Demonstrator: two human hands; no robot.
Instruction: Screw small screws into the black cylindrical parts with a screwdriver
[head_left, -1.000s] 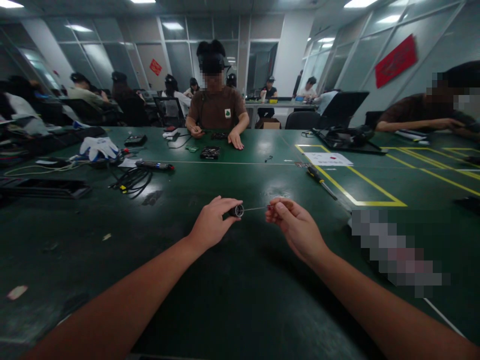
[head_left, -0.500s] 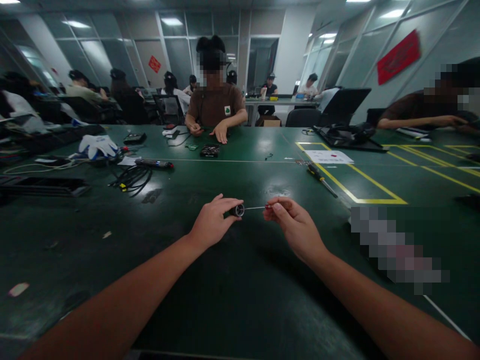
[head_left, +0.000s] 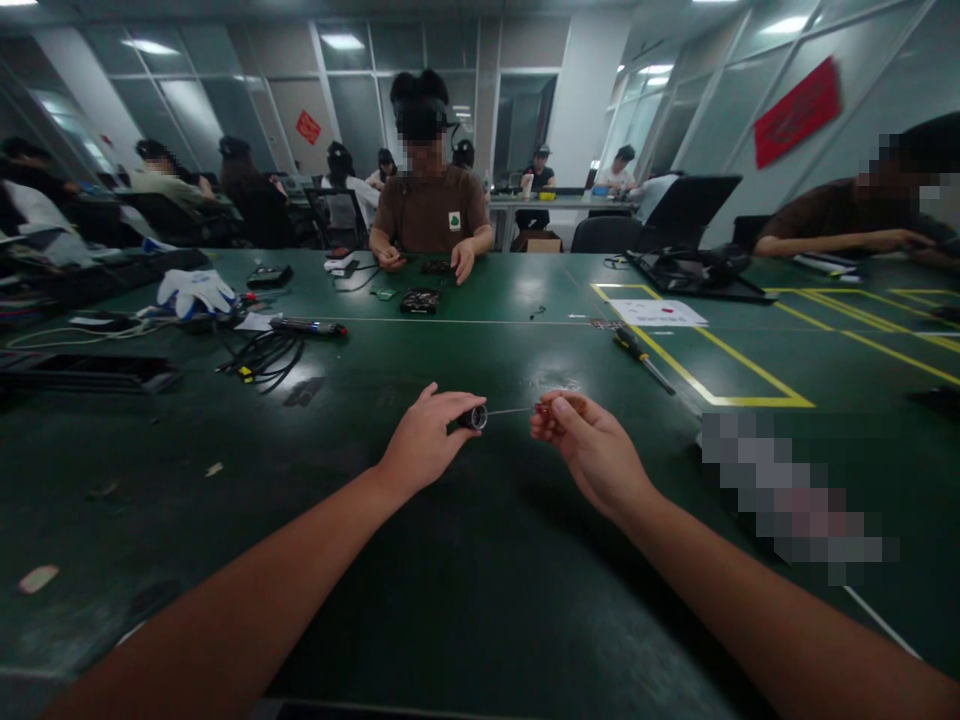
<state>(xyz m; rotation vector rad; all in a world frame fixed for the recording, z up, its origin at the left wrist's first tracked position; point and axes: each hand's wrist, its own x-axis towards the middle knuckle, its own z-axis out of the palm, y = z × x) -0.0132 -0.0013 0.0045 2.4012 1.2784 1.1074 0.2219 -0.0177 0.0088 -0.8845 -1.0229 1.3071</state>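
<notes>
1. Left hand (head_left: 412,450): fingers clamped on a small black cylinder (head_left: 475,418), ringed end turned toward the right hand. Cylinder sits between thumb and fingertips, in front of the wearer, above the table (head_left: 450,600).
2. Right hand (head_left: 596,455): fingers pinched together on a slim tool's reddish handle (head_left: 541,408). Thin metal shaft (head_left: 511,411) spans the gap to the cylinder, roughly level. Whether the tip enters the ringed end, cannot tell.
3. Right of the hands, farther off: black-and-yellow screwdriver (head_left: 643,359), lying by yellow tape (head_left: 757,403).
4. Left, farther off: coiled black cable (head_left: 274,365); beyond it, white glove (head_left: 193,292).
5. Across the table: co-worker in brown shirt (head_left: 429,212), both hands low over small dark parts.
</notes>
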